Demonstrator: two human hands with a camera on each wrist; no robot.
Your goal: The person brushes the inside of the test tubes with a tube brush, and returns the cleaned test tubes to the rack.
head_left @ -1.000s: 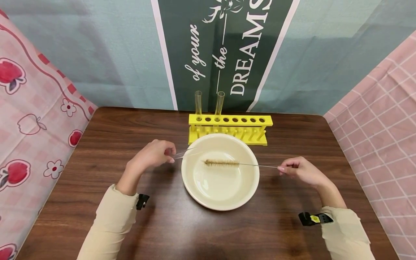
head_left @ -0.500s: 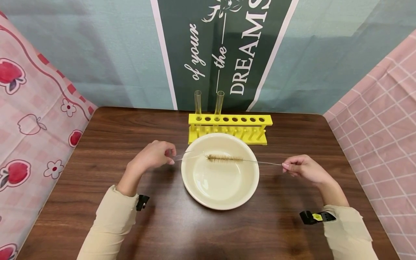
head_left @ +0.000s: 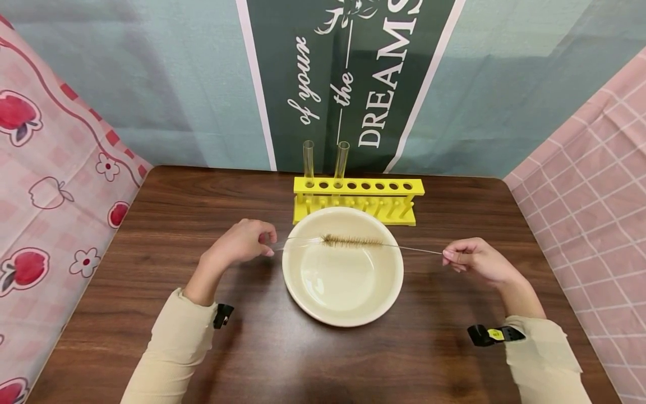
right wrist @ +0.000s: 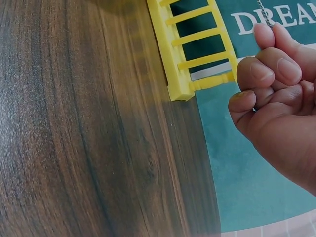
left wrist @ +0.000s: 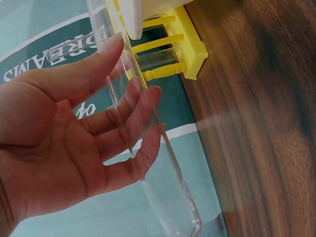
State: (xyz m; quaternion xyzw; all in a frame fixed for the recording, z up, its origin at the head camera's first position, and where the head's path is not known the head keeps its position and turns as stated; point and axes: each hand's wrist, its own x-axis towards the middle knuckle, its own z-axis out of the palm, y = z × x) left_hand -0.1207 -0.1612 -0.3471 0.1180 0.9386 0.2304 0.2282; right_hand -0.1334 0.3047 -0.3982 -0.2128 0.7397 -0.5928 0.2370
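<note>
In the head view, my left hand (head_left: 245, 240) grips a clear glass test tube (left wrist: 170, 205) with thumb and fingers curled round it. The tube's far end reaches over the left rim of a cream bowl (head_left: 343, 321). My right hand (head_left: 475, 259) pinches the end of the twisted wire handle of a test tube brush (head_left: 350, 241). Tan bristles hang above the bowl, with their tip at the tube's right end; whether the tip is inside the mouth I cannot tell. Only a short bit of the wire (right wrist: 264, 11) shows in the right wrist view.
Behind the bowl stands a yellow test tube rack (head_left: 359, 187). Two clear test tubes stand upright in its left holes, one of them a tube (head_left: 341, 163) leaning slightly. Patterned cloths hang round the brown wooden table (head_left: 353, 367).
My right hand has shifted a little right and away from me, bringing the brush farther back over the bowl. The tube in my left hand has swung nearly level with the brush.
</note>
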